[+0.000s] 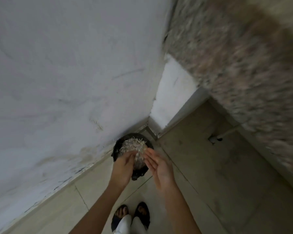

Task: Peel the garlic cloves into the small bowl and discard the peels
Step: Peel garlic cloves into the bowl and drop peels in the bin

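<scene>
left hand (123, 164) | right hand (161, 168) | fingers (150, 155) straight, over peels (134, 144) in bin (116, 148)

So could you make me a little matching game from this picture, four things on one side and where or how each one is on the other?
Column one:
1. bin
2. garlic peels
3. right hand
4. sandals

Column two:
A. dark, on the tiled floor
B. pale heap inside the bin
C. open, palm showing
D. black, beside the white wall

Pairs: 1-D, 2-B, 3-C, 4-A.
</scene>
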